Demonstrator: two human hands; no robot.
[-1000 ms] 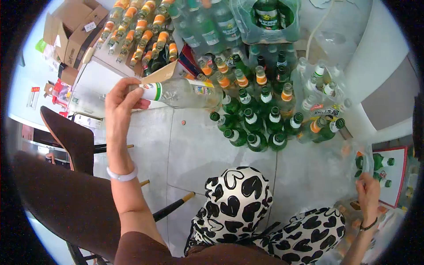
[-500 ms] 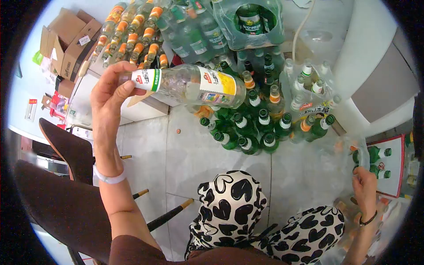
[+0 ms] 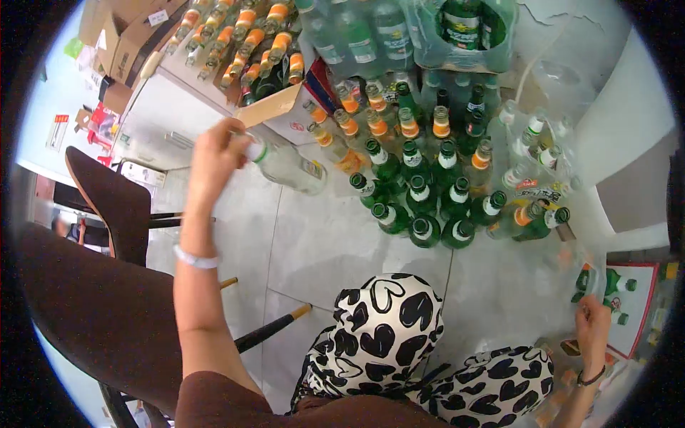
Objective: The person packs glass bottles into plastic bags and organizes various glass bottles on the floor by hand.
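My left hand is closed around the neck of a clear glass bottle. The bottle is tilted, its base pointing right and slightly down, over the floor beside the standing bottles. Several green glass bottles stand upright on the tiles to its right, with orange-necked clear bottles behind them. At the far right, my right hand has its fingers pinched on a clear plastic bag; the bag is see-through and its outline is hard to follow.
Shrink-wrapped green bottles are stacked at the back. A wrapped pack of clear bottles stands right of the group. Orange-necked bottles fill a carton at the back left. Brown chairs stand left, and a red-edged box lies right.
My left hand has moved the clear bottle down and left, from in front of the bottle group to open floor beside it. The view has shifted slightly. My right hand keeps its pinch.
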